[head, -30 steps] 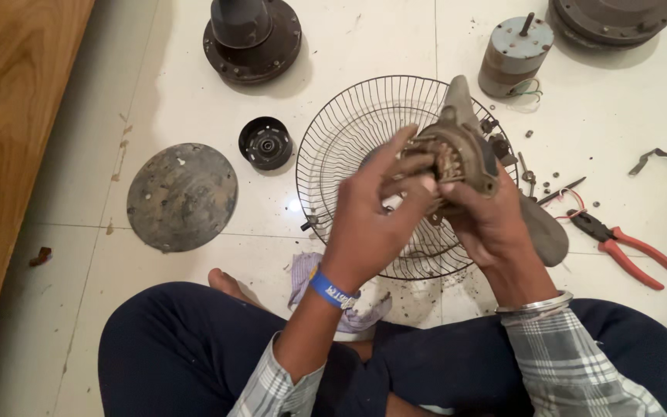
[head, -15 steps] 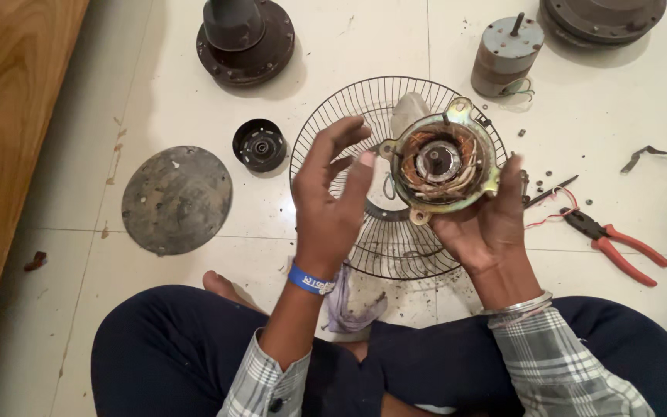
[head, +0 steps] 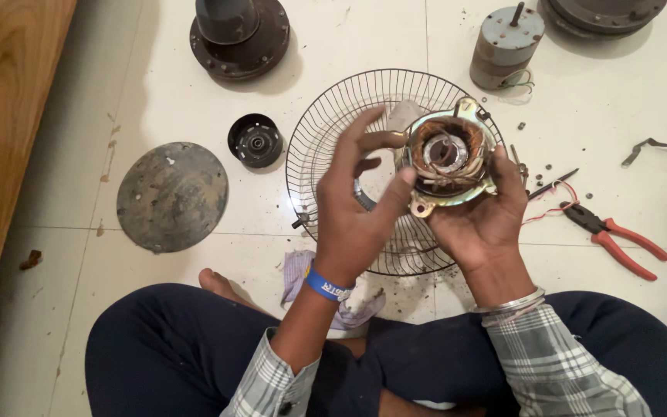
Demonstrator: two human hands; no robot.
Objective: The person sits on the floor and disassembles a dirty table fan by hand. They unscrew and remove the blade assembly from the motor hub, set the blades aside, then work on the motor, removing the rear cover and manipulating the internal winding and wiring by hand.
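Note:
I sit cross-legged on a white tiled floor. My right hand [head: 484, 220] cups a round fan motor stator [head: 448, 158] from below, its copper windings and open centre facing up. My left hand [head: 357, 212] touches the stator's left rim with thumb and fingertips, the fingers spread. Both hands hover over a round wire fan guard [head: 326, 139] lying flat on the floor. A blue wristband is on my left wrist, metal bangles on my right.
Red-handled pliers [head: 619, 241] lie at the right beside small screws and a wire. A grey round plate [head: 171, 195] and a small black cap [head: 255, 140] lie at the left. A dark motor housing [head: 239, 35], a grey cylindrical motor [head: 506, 46], a wooden edge [head: 1, 131] surround them. A cloth [head: 303, 274] lies by my knee.
The stator has been turned from on edge to windings-up. My left hand has loosened from covering it to touching its left rim with fingers spread.

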